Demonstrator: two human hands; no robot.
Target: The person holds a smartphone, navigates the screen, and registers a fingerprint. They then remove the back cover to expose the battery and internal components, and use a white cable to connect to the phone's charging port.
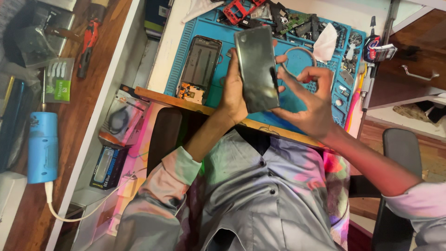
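Observation:
My left hand [233, 90] grips a dark glossy phone panel [256, 69] from behind, holding it upright above the blue work mat [297, 65]. My right hand [310, 97] rests against the panel's right edge, thumb and fingers curled beside it. An opened phone body [200, 67] with bare circuitry at its lower end lies on the mat just left of my left hand.
Phone parts, a red frame [239, 9] and a white tissue [325, 42] crowd the mat's far end. Tools [367, 79] lie along the right edge. A blue cylinder [42, 146] with a cable, red pliers [88, 44] and packaged goods [121, 118] sit at left. A chair armrest [402, 153] stands at right.

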